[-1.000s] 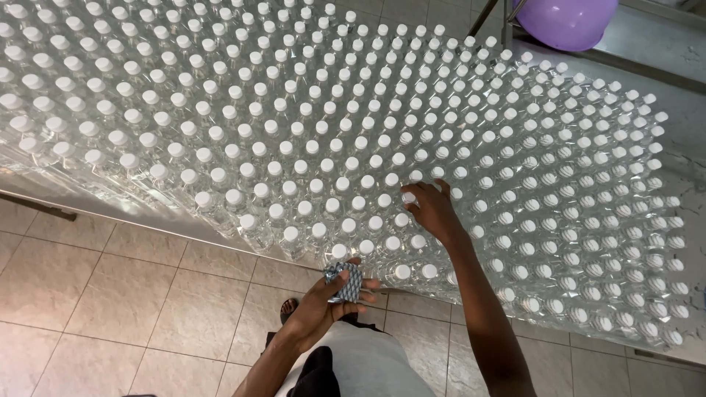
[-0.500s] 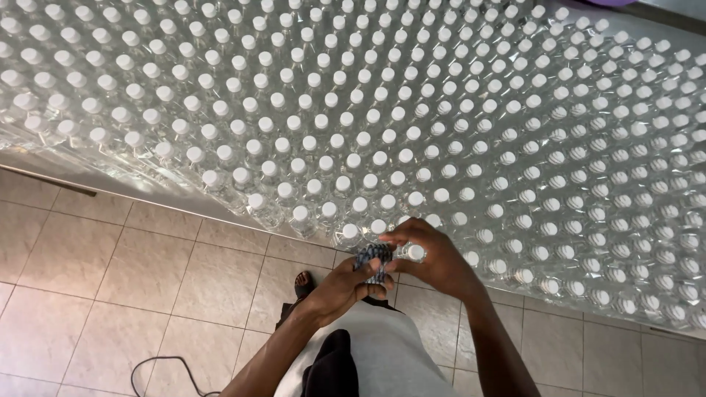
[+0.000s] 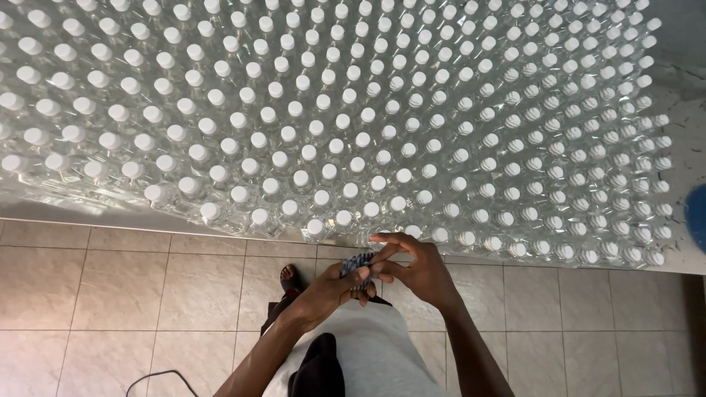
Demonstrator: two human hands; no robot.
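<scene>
My left hand (image 3: 334,288) holds a small stack of thin blue-and-white labels (image 3: 356,262) just below the table's near edge. My right hand (image 3: 415,266) meets it from the right, with its fingertips pinching the top of the stack. Both hands hover over the tiled floor, a little in front of the nearest row of clear plastic bottles (image 3: 346,219) with white caps. These bottles stand upright in dense rows across the whole table.
The bottle-covered table (image 3: 88,209) ends at a pale front edge. Beige floor tiles (image 3: 110,294) lie below it. A sandalled foot (image 3: 290,279) shows under my hands. A dark cable (image 3: 151,376) curls at the lower left. A blue object (image 3: 697,213) peeks in at the right edge.
My right hand left the front-row bottles and came down to the labels in my left hand. The view shifted slightly, and both hands now sit closer together.
</scene>
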